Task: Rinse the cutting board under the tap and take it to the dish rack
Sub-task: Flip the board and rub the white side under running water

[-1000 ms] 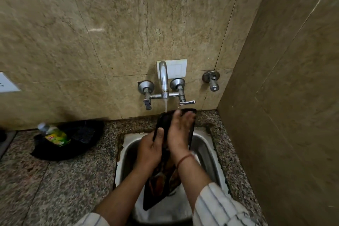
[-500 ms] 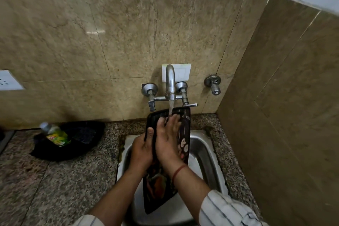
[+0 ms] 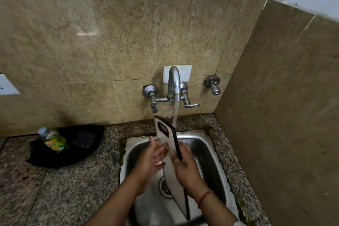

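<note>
The cutting board (image 3: 166, 135) stands almost on edge over the steel sink (image 3: 205, 145), its pale back facing left and its dark rim to the right. Water runs from the wall tap (image 3: 173, 82) onto the board's top end with the handle hole. My right hand (image 3: 185, 163) grips the board from the right side. My left hand (image 3: 153, 158) lies flat against the pale face, fingers spread. The board's lower end reaches down past the drain.
A green dish-soap bottle (image 3: 54, 140) lies on a black cloth or bag (image 3: 80, 145) on the granite counter (image 3: 60, 189) left of the sink. A second wall valve (image 3: 212, 84) sits right of the tap. Tiled walls close in behind and on the right.
The board has been turned from its dark printed face to its pale back, now nearly edge-on. My right hand moved from rubbing the front to holding the right edge; my left now presses the back.
</note>
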